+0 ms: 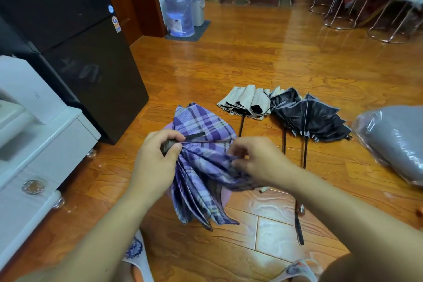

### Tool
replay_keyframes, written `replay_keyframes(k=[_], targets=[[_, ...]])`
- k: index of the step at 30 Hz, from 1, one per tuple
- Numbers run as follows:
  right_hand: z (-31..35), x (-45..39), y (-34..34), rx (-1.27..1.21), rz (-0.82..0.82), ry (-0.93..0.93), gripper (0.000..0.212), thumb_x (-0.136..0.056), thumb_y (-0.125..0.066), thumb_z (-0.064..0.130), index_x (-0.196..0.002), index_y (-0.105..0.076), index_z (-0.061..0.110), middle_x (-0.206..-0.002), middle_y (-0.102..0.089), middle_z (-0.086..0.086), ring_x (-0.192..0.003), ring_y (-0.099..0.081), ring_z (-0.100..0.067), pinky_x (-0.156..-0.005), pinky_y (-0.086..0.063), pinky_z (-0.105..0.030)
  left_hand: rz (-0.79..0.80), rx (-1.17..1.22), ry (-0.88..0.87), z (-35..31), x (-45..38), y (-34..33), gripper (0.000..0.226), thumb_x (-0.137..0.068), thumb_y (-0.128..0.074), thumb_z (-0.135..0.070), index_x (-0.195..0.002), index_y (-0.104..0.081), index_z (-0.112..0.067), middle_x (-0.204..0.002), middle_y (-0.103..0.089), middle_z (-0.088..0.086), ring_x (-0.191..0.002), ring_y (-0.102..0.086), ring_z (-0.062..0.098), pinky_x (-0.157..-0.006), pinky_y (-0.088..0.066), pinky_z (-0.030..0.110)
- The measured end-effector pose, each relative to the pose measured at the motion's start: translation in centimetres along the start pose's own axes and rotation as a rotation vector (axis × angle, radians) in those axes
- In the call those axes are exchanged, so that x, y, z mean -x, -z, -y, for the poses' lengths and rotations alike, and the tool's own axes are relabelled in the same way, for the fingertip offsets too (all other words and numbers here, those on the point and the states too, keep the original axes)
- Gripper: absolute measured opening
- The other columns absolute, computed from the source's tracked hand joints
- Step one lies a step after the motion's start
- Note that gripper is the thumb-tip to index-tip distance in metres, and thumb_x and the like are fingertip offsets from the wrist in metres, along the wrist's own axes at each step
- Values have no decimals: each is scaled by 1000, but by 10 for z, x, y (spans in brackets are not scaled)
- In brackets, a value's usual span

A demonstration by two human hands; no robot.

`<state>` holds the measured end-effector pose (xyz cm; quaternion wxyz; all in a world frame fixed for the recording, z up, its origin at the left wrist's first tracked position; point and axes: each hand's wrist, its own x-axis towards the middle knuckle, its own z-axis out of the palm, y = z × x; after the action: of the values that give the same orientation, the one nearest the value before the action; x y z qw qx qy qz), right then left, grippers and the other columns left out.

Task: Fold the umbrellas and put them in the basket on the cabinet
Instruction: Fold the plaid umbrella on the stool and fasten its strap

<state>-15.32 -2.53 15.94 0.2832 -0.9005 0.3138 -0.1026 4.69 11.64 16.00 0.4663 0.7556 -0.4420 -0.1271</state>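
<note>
A purple plaid umbrella [201, 167] hangs collapsed between my hands above the wooden floor, its pleats fanning downward. My left hand [155, 162] grips its dark end piece, with a black strap sticking out to the right. My right hand [258, 162] pinches a fold of the plaid cloth. On the floor behind lie a beige umbrella [245, 101] and a black umbrella [309, 117], both half collapsed with their shafts pointing toward me. No basket is in view.
A white cabinet [34, 144] stands at the left beside a dark fridge [75, 52]. A plastic-wrapped grey bundle [393, 142] lies at the right. A water jug [178, 11] and stools [357, 0] stand at the back. My slippers [137, 256] are at the bottom.
</note>
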Motion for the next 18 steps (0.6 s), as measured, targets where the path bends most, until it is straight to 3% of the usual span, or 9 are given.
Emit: replay_keyframes(k=[3, 6, 7, 12, 15, 18], targets=[[-1, 0, 37, -115, -27, -3, 16, -89, -76, 17, -102, -72, 25, -79, -72, 10, -72, -66, -3, -70, -54, -30, 98, -91, -72, 2, 1, -1, 36, -97, -59, 0, -100, -59, -35, -111, -55, -6, -106, -53, 3, -91, -37, 9], [0, 1, 54, -77, -1, 87, 26, -96, -67, 17, -121, -68, 26, -82, -73, 9, -77, -65, -4, -74, -52, -32, 121, -173, -192, 8, 5, -9, 45, -95, -57, 7, -92, -61, -38, -108, -49, -4, -111, -51, 21, -100, -41, 33], [-1, 1, 56, -61, 7, 111, 27, -99, -63, 17, -124, -65, 27, -81, -72, 8, -75, -64, -6, -73, -51, -33, 126, -181, -189, 9, 6, -11, 45, -96, -57, 6, -91, -64, -38, -108, -47, -5, -113, -50, 22, -100, -39, 35], [-4, 1, 63, 8, 57, 156, 18, -106, -45, 13, -106, -47, 31, -63, -55, 2, -55, -42, -13, -57, -38, -38, 183, -276, -163, 3, 7, -14, 47, -98, -53, 5, -104, -78, -35, -118, -40, -6, -120, -40, 19, -100, -30, 29], [-5, -1, 63, 114, 15, 259, 35, -96, -42, 0, -94, -57, 32, -78, -57, 4, -71, -53, -20, -63, -48, -44, 220, -315, -165, 2, 8, -15, 57, -91, -50, 14, -100, -81, -33, -119, -37, -9, -119, -36, 18, -100, -30, 29], [-12, -3, 58, 245, -3, 304, 49, -85, -49, -11, -103, -76, 26, -89, -57, 1, -81, -58, -24, -66, -49, -40, 229, -334, -169, 1, 10, -16, 59, -87, -50, 18, -87, -82, -31, -120, -37, -10, -118, -35, 16, -97, -31, 29]])
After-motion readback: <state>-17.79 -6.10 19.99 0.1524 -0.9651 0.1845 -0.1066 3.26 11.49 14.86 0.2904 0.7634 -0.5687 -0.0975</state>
